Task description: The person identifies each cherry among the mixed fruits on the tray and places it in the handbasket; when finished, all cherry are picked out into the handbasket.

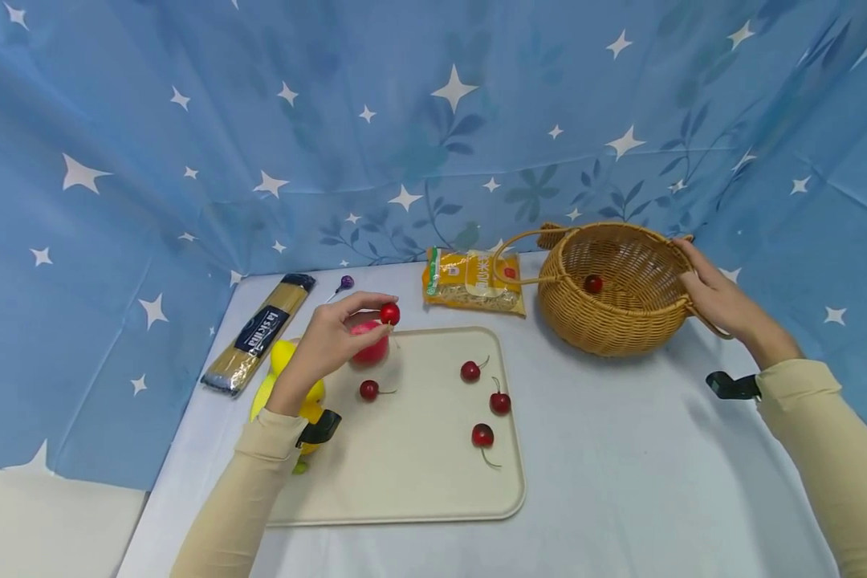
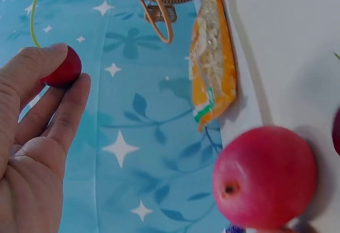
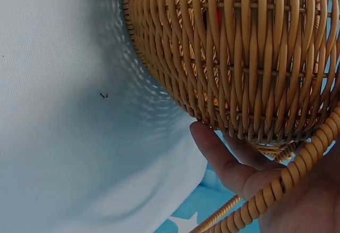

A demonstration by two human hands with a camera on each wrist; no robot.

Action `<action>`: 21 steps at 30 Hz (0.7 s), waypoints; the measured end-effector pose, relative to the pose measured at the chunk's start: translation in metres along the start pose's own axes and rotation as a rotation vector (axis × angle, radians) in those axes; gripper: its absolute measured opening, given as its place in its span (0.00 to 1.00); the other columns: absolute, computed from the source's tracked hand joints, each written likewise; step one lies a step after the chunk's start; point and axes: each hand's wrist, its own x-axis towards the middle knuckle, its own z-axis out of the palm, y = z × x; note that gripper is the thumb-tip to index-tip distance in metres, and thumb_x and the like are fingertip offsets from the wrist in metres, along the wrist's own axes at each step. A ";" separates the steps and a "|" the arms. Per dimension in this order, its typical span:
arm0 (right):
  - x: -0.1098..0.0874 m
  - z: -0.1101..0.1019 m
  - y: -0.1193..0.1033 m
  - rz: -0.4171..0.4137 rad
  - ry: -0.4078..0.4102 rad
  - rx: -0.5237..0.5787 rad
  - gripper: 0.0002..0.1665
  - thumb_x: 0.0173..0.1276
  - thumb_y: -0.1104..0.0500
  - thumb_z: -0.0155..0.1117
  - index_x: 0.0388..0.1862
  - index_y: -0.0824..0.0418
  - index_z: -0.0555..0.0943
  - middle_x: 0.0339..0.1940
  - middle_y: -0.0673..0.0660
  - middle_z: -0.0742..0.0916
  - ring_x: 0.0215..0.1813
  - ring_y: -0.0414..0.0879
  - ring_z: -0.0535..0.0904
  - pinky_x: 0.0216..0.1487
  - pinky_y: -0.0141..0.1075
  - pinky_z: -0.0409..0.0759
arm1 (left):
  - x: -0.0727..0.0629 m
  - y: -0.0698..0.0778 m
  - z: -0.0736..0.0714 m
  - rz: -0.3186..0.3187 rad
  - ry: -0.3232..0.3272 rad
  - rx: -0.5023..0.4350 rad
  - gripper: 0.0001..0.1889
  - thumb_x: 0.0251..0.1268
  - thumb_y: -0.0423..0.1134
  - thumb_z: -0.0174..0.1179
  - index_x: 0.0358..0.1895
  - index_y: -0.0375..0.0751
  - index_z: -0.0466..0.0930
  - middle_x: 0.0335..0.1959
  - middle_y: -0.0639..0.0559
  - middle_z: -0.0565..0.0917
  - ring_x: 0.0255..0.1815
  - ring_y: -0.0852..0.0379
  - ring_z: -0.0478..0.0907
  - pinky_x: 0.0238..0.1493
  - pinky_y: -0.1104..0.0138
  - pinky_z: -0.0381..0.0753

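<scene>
My left hand pinches a red cherry between thumb and fingers, above the far edge of the cream tray. In the left wrist view the cherry's green stem points up. My right hand grips the right rim of a wicker basket, beside its folded-down handle. Inside the basket lies one cherry. On the tray's right side are three stemmed cherries, one of them a dark cherry nearest me; another cherry sits farther left, near a pink-red round fruit.
Behind the tray lies an orange bag of grain. A pack of spaghetti and a purple-tipped stick are at the far left. Yellow items are partly hidden by my left forearm. A blue star-patterned curtain borders the table.
</scene>
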 end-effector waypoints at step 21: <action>0.000 0.000 0.002 -0.008 0.005 0.004 0.39 0.87 0.51 0.25 0.90 0.40 0.27 0.91 0.68 0.37 0.87 0.81 0.38 0.76 0.84 0.48 | 0.070 0.031 0.043 0.200 -0.038 -0.156 0.21 0.69 0.24 0.69 0.64 0.30 0.83 0.62 0.34 0.87 0.60 0.40 0.90 0.63 0.60 0.88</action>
